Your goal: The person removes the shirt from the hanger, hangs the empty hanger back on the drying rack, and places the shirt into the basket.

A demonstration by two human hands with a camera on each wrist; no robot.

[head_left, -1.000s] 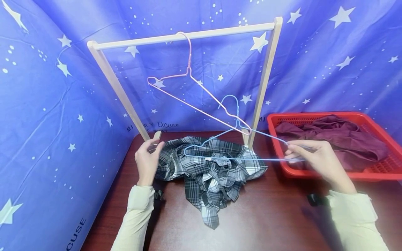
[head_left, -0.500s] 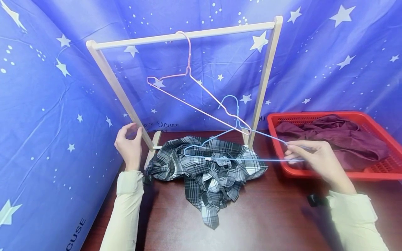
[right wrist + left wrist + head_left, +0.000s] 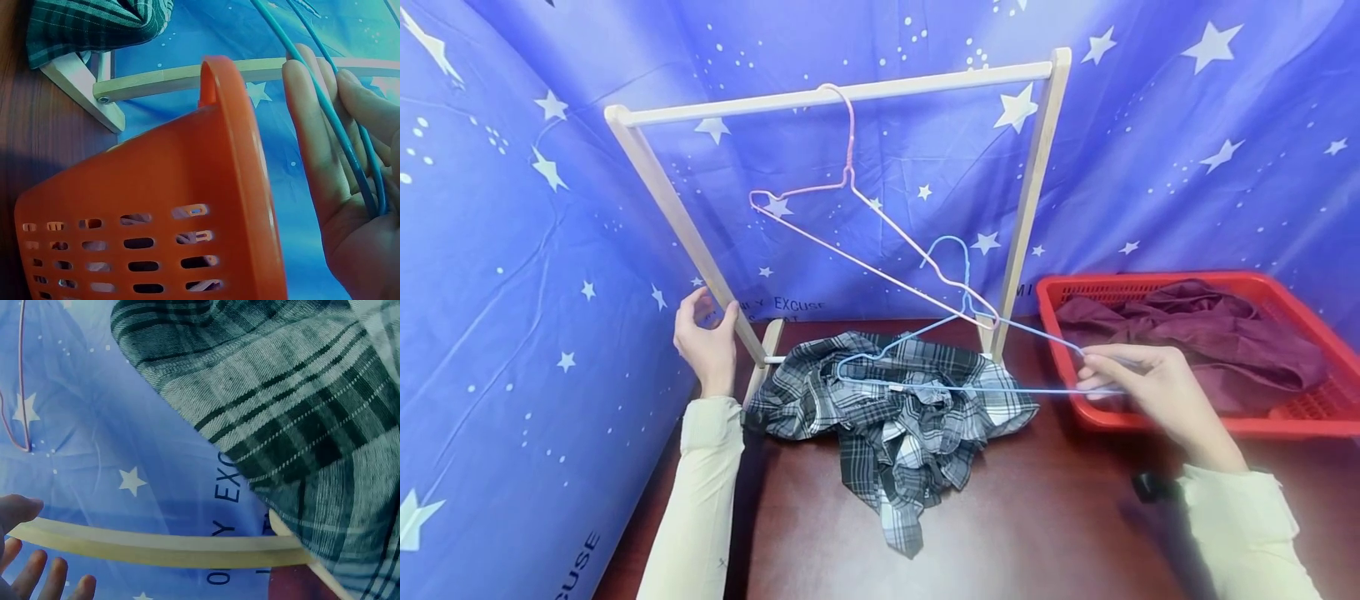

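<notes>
In the head view, my right hand (image 3: 1153, 387) pinches the right corner of a blue wire hanger (image 3: 887, 386), held above a crumpled grey-and-black plaid shirt (image 3: 925, 408). The right wrist view shows the hanger's wires (image 3: 340, 131) running between thumb and fingers into the palm. Close beside the left post (image 3: 679, 217) of a wooden clothes rack is my left hand (image 3: 709, 342), fingers loosely curved and nothing held. A pink hanger (image 3: 872, 268) hangs bare from the rack's top rail (image 3: 917, 86) and overlaps the blue one in the head view. The shirt covers part of the rack's base.
At the right stands a red basket (image 3: 1150, 427) with a maroon cloth (image 3: 1195, 342) inside. Dark red-brown tabletop (image 3: 1037, 517) spreads in front of the shirt. A blue star-printed curtain (image 3: 497, 333) hangs behind the rack and along the left side.
My left hand has moved left, from the shirt's left end to beside the rack's left post. The right hand keeps the blue hanger in nearly the same place. The view shifts slightly.
</notes>
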